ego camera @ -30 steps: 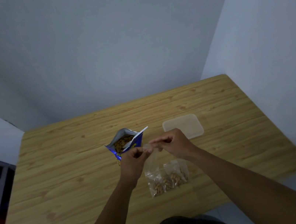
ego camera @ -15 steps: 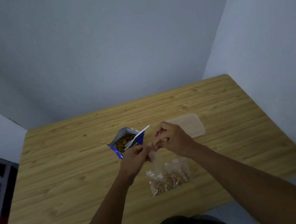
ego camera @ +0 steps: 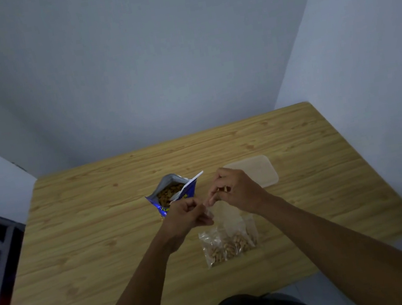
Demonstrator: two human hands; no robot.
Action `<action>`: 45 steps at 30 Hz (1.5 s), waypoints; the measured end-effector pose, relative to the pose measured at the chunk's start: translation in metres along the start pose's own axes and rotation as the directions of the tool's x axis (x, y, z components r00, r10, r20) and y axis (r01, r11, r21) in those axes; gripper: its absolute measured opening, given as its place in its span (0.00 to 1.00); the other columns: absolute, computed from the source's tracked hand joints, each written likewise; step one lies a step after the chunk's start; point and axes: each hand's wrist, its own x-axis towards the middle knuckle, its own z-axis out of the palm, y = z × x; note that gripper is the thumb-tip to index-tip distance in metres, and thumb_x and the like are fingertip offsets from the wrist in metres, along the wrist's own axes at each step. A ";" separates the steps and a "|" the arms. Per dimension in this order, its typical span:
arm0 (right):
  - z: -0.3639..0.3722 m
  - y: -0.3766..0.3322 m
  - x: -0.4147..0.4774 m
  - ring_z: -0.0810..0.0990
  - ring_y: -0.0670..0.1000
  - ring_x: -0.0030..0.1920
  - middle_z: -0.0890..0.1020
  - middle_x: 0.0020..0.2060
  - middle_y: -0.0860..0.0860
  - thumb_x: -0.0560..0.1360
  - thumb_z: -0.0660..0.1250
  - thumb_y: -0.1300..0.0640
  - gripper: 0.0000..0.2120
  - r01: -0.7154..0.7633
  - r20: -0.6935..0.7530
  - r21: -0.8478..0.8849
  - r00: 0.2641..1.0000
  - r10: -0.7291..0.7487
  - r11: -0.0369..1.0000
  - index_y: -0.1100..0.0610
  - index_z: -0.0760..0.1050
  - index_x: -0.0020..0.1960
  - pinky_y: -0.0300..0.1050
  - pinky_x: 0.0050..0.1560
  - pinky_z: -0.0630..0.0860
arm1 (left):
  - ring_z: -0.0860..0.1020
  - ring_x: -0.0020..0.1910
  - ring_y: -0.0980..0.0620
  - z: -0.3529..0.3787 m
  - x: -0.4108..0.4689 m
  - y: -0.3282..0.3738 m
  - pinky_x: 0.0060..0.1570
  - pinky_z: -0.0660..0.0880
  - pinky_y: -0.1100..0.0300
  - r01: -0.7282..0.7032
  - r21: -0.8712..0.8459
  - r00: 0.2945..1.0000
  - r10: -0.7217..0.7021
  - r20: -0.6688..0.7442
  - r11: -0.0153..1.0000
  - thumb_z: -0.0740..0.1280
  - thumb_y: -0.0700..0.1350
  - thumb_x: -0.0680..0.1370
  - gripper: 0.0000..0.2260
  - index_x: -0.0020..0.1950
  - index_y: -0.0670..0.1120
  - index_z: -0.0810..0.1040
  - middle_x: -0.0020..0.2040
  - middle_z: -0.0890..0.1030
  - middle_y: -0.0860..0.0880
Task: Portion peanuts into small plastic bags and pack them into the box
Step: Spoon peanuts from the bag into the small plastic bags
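Clear plastic bag (ego camera: 227, 216): we see it hanging between both hands, above the filled ones.
Left hand (ego camera: 185, 215): we see it pinching the bag's top edge at the 9 o'clock side.
Right hand (ego camera: 236, 190): curled shut around a few peanuts (ego camera: 224, 189) at the bag's mouth.
Filled bags (ego camera: 229, 244): lying at 6 o'clock from the hands, touching one another.
Peanut pouch (ego camera: 173, 193): open, at 11 o'clock.
Box (ego camera: 257, 171): translucent, at 2 o'clock on the wooden table (ego camera: 87, 223).
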 end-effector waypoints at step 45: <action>0.027 -0.019 0.044 0.76 0.44 0.34 0.80 0.37 0.50 0.71 0.75 0.57 0.07 -0.325 -0.235 0.132 0.907 0.348 0.936 0.55 0.78 0.38 0.41 0.37 0.73 | 0.81 0.41 0.61 -0.046 -0.001 -0.001 0.39 0.75 0.70 -0.294 0.614 0.791 0.547 -0.274 0.732 0.78 0.46 0.69 0.11 0.50 0.49 0.83 0.40 0.84 0.55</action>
